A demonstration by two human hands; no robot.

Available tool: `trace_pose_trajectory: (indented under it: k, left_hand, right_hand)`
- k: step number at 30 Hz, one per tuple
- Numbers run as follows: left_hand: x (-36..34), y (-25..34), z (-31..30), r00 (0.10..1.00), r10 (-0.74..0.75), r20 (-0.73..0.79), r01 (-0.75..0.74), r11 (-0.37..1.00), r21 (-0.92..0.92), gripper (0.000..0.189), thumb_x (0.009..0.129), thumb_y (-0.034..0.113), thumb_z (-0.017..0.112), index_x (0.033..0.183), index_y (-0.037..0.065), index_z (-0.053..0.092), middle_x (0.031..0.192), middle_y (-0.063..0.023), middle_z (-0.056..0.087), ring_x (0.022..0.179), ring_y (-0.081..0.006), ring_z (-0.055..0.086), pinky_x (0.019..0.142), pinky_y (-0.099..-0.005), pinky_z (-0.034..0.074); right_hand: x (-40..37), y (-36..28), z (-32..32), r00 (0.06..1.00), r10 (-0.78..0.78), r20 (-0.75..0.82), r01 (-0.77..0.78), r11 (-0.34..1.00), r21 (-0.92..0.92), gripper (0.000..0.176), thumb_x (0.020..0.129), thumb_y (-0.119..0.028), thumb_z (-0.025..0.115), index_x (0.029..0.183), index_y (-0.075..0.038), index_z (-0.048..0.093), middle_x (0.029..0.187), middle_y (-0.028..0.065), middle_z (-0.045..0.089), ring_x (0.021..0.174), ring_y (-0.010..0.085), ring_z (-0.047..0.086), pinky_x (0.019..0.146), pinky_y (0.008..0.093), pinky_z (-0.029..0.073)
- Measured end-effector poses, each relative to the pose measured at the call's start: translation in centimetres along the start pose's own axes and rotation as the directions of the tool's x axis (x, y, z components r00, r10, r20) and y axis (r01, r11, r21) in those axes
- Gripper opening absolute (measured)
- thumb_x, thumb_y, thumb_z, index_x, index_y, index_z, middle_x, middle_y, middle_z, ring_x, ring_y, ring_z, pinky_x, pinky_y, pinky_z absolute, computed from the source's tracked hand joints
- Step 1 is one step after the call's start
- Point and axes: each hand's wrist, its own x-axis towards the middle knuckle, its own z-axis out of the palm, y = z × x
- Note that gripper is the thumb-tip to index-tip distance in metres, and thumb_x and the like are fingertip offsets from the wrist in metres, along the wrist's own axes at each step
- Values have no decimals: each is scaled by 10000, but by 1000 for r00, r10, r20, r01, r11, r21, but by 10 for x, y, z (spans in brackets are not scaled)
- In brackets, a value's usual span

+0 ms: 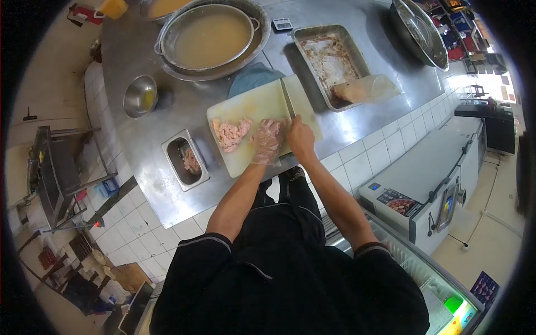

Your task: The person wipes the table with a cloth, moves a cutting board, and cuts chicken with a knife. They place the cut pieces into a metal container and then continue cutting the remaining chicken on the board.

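A white cutting board [254,106] lies on a steel counter, with a pile of raw pink meat [230,134] on its left part. My left hand [267,140], in a clear plastic glove, presses down on a piece of meat near the board's middle. Just to its right, my right hand [300,138] is bare and grips the handle of a cleaver [288,99], whose blade points away from me along the board.
A small rectangular steel pan [180,167] holding meat pieces sits left of the board. Behind are a greasy baking tray [312,42], a large pot of broth [211,38], a small steel bowl [139,95] and a calculator [282,24]. A chest freezer [424,184] stands to the right.
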Motion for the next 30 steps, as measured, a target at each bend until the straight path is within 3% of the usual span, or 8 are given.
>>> trace_pose_trajectory:
  k: [4, 7, 11, 19, 22, 24, 28, 30]
  left_hand:
    - [-1, -1, -3, 1000, 4, -17, -5, 999, -46, 131, 857, 163, 698, 975, 107, 703, 932, -122, 652, 943, -348, 621, 811, -470, 519]
    - [-2, -2, 1, 1000, -11, 3, 11, 998, 60, 127, 871, 168, 695, 979, 102, 699, 933, -121, 653, 935, -354, 622, 801, -471, 522]
    - [-1, -4, 7, 999, 0, -53, 4, 998, 70, 118, 877, 153, 692, 987, 111, 696, 945, -117, 654, 927, -344, 626, 779, -473, 533]
    - [1, -6, 10, 991, 90, -94, -66, 970, 235, 93, 908, 162, 687, 984, 112, 704, 921, -89, 680, 869, -335, 637, 719, -458, 550]
    - [7, 5, -4, 986, 136, -94, -114, 972, 207, 79, 904, 145, 684, 976, 120, 706, 905, -86, 680, 861, -335, 637, 737, -469, 543]
    - [5, 4, -3, 994, 66, -90, -56, 992, 113, 82, 896, 118, 681, 974, 118, 707, 909, -82, 679, 863, -333, 637, 757, -472, 532]
    - [-8, -1, -9, 993, 49, -110, -48, 999, 14, 124, 865, 78, 683, 983, 101, 717, 919, -77, 682, 892, -337, 634, 796, -474, 507]
    - [-17, -12, -15, 995, 70, -74, -66, 996, 53, 150, 845, 64, 682, 988, 91, 721, 933, -89, 683, 913, -344, 631, 799, -469, 501]
  right_hand:
    - [20, -2, 15, 998, -57, -26, 56, 998, -15, 221, 968, -122, 492, 1139, 10, 540, 885, 287, 695, 826, 491, 688, 740, 578, 545]
    - [21, -4, 24, 997, -50, -52, 48, 998, -45, 215, 961, -106, 500, 1142, 4, 538, 893, 284, 696, 825, 484, 690, 739, 571, 553]
    - [12, 5, 29, 1000, -21, -17, 20, 999, -50, 221, 948, -84, 515, 1147, 11, 533, 870, 284, 693, 816, 484, 688, 732, 566, 555]
    - [-74, 38, 14, 995, 48, 89, -49, 999, 14, 182, 954, -76, 486, 1109, 19, 496, 796, 311, 669, 773, 522, 664, 677, 606, 518]
    - [-96, 45, 10, 995, 43, 91, -45, 999, 22, 159, 968, -82, 488, 1087, 24, 489, 761, 315, 656, 735, 523, 653, 654, 613, 509]
    - [-96, 50, 9, 997, 15, 75, -16, 1000, 17, 168, 1000, -115, 499, 1093, 24, 493, 725, 314, 646, 683, 512, 645, 629, 603, 512]
    - [-72, 41, 4, 999, -48, -3, 48, 993, 111, 144, 954, -69, 491, 1054, 35, 490, 748, 306, 656, 744, 525, 655, 659, 609, 507]
    - [-61, 19, 2, 998, -47, -51, 53, 991, 124, 142, 950, -74, 502, 1042, 33, 499, 745, 302, 658, 745, 519, 660, 660, 601, 511]
